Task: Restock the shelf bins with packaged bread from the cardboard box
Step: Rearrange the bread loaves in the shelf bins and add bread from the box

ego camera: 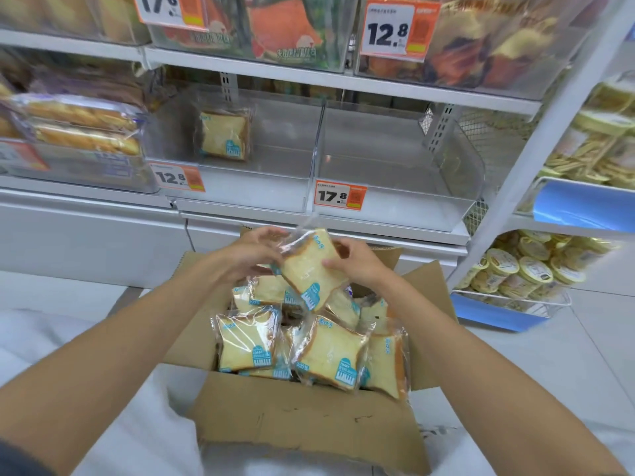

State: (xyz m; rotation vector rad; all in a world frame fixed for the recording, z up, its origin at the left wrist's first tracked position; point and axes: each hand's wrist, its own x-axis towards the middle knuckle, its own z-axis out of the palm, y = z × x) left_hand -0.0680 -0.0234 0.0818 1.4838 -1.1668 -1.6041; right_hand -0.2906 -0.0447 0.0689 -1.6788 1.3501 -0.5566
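An open cardboard box sits on the floor below me, filled with several clear packs of toast bread with blue labels. Above the box I hold one bread pack tilted, between both hands. My left hand pinches its upper left edge, and my right hand grips its right side. On the shelf ahead, a clear bin marked 12.8 holds a single upright bread pack. The clear bin to its right, marked 17.8, has nothing in it.
To the left, another bin holds long bread loaves. Filled bins line the upper shelf. A white upright post stands on the right, with a side rack of round tubs beyond it. White floor surrounds the box.
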